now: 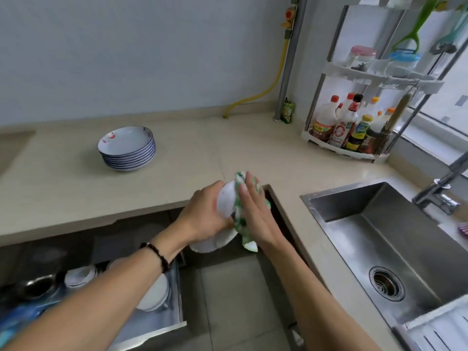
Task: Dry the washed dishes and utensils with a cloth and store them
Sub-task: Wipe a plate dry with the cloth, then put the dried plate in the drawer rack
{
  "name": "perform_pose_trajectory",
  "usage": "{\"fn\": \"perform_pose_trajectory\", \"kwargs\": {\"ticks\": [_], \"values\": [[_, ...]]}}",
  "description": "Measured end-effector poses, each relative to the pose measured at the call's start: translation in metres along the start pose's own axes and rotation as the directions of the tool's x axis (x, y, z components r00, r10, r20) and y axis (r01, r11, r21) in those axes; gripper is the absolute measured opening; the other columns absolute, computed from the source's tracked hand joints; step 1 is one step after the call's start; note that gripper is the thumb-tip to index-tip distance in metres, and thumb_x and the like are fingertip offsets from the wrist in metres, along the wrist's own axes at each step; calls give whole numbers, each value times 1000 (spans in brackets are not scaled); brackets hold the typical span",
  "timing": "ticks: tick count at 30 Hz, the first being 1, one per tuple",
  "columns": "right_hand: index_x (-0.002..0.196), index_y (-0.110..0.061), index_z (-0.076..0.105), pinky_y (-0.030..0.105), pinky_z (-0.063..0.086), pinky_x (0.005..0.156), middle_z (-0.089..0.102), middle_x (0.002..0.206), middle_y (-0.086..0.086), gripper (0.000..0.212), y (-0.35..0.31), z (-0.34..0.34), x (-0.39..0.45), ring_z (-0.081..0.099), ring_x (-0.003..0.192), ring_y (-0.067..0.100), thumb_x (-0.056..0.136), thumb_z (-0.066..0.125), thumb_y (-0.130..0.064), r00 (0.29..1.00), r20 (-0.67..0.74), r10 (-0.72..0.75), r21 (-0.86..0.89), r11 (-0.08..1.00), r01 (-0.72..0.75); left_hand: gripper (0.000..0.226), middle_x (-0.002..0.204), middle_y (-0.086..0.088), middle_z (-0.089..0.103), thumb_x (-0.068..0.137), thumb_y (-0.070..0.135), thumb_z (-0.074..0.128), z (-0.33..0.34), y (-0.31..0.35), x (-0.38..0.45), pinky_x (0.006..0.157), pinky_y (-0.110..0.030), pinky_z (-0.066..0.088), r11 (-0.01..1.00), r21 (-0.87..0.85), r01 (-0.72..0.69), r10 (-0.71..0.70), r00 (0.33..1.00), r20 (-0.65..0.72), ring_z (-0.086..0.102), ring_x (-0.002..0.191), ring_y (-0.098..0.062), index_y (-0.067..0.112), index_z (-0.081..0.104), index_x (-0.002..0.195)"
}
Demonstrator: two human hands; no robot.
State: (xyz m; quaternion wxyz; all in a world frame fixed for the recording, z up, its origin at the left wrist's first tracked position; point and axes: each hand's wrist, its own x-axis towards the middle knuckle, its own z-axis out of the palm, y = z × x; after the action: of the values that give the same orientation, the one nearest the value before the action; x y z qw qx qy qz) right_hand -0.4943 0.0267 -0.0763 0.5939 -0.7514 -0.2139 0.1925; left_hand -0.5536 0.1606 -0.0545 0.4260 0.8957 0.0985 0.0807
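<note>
A white bowl [226, 198], tipped on its side, is held in my left hand [202, 214] at the counter's front edge. My right hand [255, 211] presses a green and white cloth [240, 219] against the bowl with fingers straight. Part of the bowl hangs below my hands. On the counter at the left stands a stack of several blue-rimmed plates [128, 148]. Below the counter an open drawer [162, 323] holds white bowls [79, 276] and a metal bowl [36, 285].
A steel sink [385, 247] with a tap [440, 193] lies to the right. A corner rack [354, 122] with sauce bottles stands at the back right. A white dish rack [440, 328] sits at the lower right. A yellow hose [268, 89] runs down the wall.
</note>
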Motion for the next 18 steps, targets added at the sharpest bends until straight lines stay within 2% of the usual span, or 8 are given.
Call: {"fn": "perform_pose_trajectory", "kwargs": {"ticks": [2,4,6,8,11,14,16,18], "values": [[157,-35,25,44,21,124,24,164,-6,80,16,26,4,23,151,17,90,44,-74,990,10,139,191,972,-139,37,87,4,65,72,23,81,-8,-25,-21,59,-35,45,987,157,-36,33,999,24,62,77,-23,19,54,98],[141,-23,50,48,53,99,56,140,8,79,32,50,17,57,126,30,77,61,-68,924,10,382,295,882,-368,35,85,-4,66,78,21,72,-16,-53,-44,58,-33,35,927,352,-126,94,990,106,63,79,-31,19,53,107],[113,-10,63,46,59,78,68,109,18,56,49,79,26,70,94,37,68,69,-42,840,60,539,248,808,-535,39,81,-10,69,78,18,70,-25,-89,-66,57,-31,29,818,527,-229,171,973,156,63,74,-35,22,53,113],[94,-4,64,40,56,65,65,84,20,24,63,112,28,65,70,33,75,61,-17,786,99,611,175,767,-618,58,66,-2,65,58,13,80,-37,-134,-88,48,-25,29,708,619,-341,295,938,179,60,54,-29,27,51,106],[84,3,63,40,53,66,58,75,20,22,88,174,28,60,64,32,64,60,-6,721,152,676,71,720,-690,58,61,3,58,48,5,75,-61,-217,-115,40,-26,35,647,662,-378,382,913,147,57,49,-24,26,41,89],[83,2,59,37,53,61,58,58,14,11,113,242,33,60,53,29,73,58,-2,665,183,724,11,675,-738,46,80,-2,67,58,1,66,-81,-294,-137,70,-37,56,686,640,-345,385,919,84,71,82,-25,25,43,90],[87,2,59,34,53,55,58,53,13,9,133,290,39,60,48,27,79,56,-1,627,183,757,11,636,-772,50,99,-5,69,57,6,83,-93,-348,-153,102,-42,44,761,601,-243,259,964,61,68,110,-28,22,52,92],[96,5,60,37,55,54,61,57,15,17,158,341,46,62,49,29,80,56,0,607,179,774,20,614,-789,69,134,-10,56,52,44,93,-106,-401,-170,113,-36,27,887,462,14,-10,1000,-11,49,135,-30,20,60,109]]}}
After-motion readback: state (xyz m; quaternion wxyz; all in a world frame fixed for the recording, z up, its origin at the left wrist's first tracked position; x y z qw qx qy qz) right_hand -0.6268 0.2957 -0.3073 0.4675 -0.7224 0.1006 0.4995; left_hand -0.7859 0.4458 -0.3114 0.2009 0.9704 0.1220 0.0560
